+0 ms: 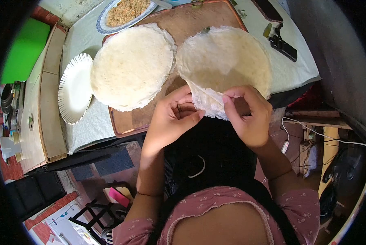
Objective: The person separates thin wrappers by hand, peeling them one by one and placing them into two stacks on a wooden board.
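Note:
Two piles of thin round pale wrappers lie side by side on a brown wooden board (130, 123). The left pile (130, 67) lies flat, clear of my hands. On the right pile (226, 61), the near edge of a wrapper (208, 102) is lifted and folded up towards me. My left hand (173, 120) is closed on the left side of this edge, thumb in front and fingers partly hidden behind. With thumb and index finger, my right hand (250, 114) pinches the same edge on its right side.
A white fluted plate (75, 90) stands left of the board. Behind it, a blue-rimmed plate (102, 25) holds a grainy orange-brown filling (128, 11). A phone (268, 10) and a black clamp-like holder (283, 45) lie at the right. The table's near edge runs just below my hands.

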A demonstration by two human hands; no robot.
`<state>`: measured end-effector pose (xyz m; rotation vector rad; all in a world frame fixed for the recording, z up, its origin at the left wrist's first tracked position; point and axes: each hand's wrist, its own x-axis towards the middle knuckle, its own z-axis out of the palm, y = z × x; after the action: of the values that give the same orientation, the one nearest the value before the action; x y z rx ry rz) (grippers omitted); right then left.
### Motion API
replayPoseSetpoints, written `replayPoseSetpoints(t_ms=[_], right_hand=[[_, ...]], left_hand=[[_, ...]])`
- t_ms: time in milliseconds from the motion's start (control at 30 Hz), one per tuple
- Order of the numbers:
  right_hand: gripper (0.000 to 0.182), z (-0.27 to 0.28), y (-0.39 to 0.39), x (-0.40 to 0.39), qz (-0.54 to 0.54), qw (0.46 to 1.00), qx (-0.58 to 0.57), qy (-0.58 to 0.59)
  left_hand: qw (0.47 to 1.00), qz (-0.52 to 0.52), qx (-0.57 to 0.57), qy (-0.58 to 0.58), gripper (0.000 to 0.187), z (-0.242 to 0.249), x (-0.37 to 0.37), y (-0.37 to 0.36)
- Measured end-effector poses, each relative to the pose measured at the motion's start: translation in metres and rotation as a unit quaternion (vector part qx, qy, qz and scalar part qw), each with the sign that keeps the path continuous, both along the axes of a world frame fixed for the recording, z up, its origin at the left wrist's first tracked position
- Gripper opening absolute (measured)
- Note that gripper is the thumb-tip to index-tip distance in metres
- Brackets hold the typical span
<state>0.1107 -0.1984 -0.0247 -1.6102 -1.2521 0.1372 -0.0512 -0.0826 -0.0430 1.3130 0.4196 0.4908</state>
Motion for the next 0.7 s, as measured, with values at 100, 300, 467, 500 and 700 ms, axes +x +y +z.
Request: replayPoseSetpoints(t_ms=[100, 300, 467, 500, 700], right_hand=[[0.014, -0.001, 0.001, -0.001, 0.013, 1.0, 0.014, -0.021], [0.023, 0.012, 0.01, -0.002, 0.057, 0.992, 0.017, -0.113], [0.015, 0.005, 0.008, 0.002, 0.06, 0.994, -0.043, -0.076], [0.014, 0.005, 0.007, 0.001, 0.047, 0.998, -0.043, -0.029], [0.01, -0.013, 0.003, 0.001, -0.049, 0.994, 0.059, 0.077]], left_hand=[[0.999, 0.019, -0.044, -0.005, 0.04, 0.007, 0.001, -0.001], [0.997, 0.078, -0.007, -0.003, 0.017, 0.004, 0.012, -0.012], [0.994, 0.095, 0.037, 0.033, 0.01, 0.0, 0.011, -0.015], [0.995, 0.095, 0.037, 0.018, 0.01, -0.001, 0.011, -0.016], [0.996, 0.078, 0.029, 0.028, 0.022, 0.002, 0.009, -0.018]])
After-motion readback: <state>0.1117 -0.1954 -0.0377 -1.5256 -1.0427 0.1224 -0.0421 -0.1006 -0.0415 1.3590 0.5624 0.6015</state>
